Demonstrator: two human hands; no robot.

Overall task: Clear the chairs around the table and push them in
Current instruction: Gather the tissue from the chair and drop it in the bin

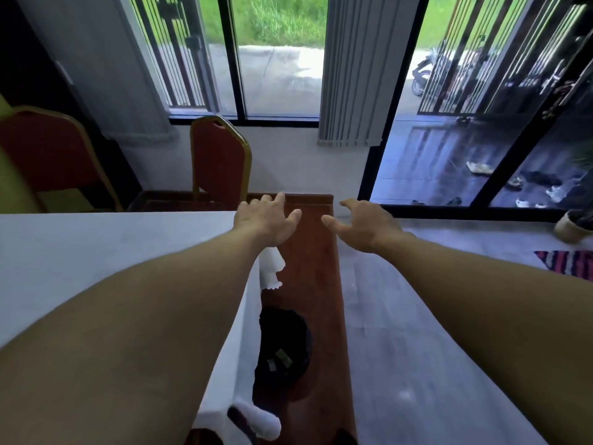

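A long brown wooden bench [313, 268] runs along the right side of the white-clothed table [96, 252]. A black cap [284, 345] lies on the bench seat near me. A white cloth item [271, 271] hangs at the table's edge above the bench, and another white item [263, 420] lies at the bench's near end. Both my arms reach forward over the bench's far end. My left hand [266, 220] and my right hand [359, 224] hover with fingers spread and hold nothing. Two red chairs with gold frames [221, 162] [48, 155] stand at the table's far side.
Grey tiled floor [417, 348] lies to the right of the bench. A striped mat [568, 263] and a shoe [574, 224] lie at the right edge. Glass doors and a grey vertical blind [356, 75] stand ahead, with several shoes outside.
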